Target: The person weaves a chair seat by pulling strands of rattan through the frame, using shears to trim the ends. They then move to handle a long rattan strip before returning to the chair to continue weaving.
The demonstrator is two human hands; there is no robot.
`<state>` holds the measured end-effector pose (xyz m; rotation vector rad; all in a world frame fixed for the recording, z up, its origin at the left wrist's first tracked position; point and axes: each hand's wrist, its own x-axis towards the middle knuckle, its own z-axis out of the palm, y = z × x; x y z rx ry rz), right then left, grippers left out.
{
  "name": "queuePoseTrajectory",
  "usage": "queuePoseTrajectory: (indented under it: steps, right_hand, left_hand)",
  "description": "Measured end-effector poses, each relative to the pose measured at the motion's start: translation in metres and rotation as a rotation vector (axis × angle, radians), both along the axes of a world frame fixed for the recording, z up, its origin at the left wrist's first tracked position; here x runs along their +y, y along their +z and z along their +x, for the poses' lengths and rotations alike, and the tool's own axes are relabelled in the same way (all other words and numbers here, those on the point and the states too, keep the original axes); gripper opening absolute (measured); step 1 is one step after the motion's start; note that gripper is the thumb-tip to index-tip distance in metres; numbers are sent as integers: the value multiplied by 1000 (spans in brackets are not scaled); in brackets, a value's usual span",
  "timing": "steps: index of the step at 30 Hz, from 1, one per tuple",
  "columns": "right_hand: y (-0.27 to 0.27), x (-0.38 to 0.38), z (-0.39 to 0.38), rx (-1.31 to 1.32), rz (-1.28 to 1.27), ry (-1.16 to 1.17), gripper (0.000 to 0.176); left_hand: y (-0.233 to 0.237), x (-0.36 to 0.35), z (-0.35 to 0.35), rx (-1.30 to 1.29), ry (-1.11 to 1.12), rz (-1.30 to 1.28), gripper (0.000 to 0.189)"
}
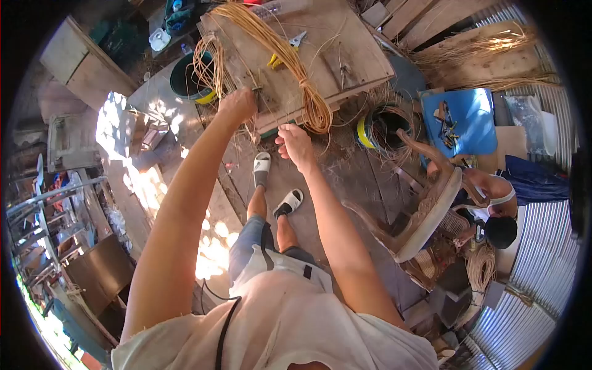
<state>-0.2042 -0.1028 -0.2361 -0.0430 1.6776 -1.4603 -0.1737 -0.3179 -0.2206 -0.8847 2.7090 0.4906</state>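
Observation:
My left hand (238, 105) is closed at the left front corner of the wooden table (345, 37); what it grips is too small to make out. Just in front of the table's edge, my right hand (296, 145) has its fingers curled together, and anything between them is hidden. A long bundle of rattan strands (271, 38) lies across the tabletop, its looped end (316, 111) hanging over the front edge. Pliers with yellow handles (275, 61) rest beside the bundle. A looser coil of strands (209, 65) hangs at the table's left side.
A dark bucket (184, 77) stands left of the table, and another bucket with a yellow band (365, 132) holds strands at the right. Beyond it are a blue tray (478, 117) with tools, a curved wooden frame (431, 225) and a seated person (493, 191).

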Motion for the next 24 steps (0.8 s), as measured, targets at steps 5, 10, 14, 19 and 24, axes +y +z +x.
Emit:
queuePoseTrajectory:
  steps: [5,10,14,19,24]
  right_hand:
    - [4,-60,-6,97,-17,71,31]
    - [8,35,39,715,63,73,24]
    - [45,334,182,224,504,-52,23]
    - [98,392,216,180,645,140,29]
    - [62,199,75,912,525,523,70]
  left_hand:
    - [24,8,-2,-29,-10,7,29]
    - [15,4,0,-35,-42,15,28]
    - [0,-6,3,27,-119,24,29]
    - [14,-3,-1,-21,-23,66,25]
    - [2,-14,0,-61,-113,81,25]
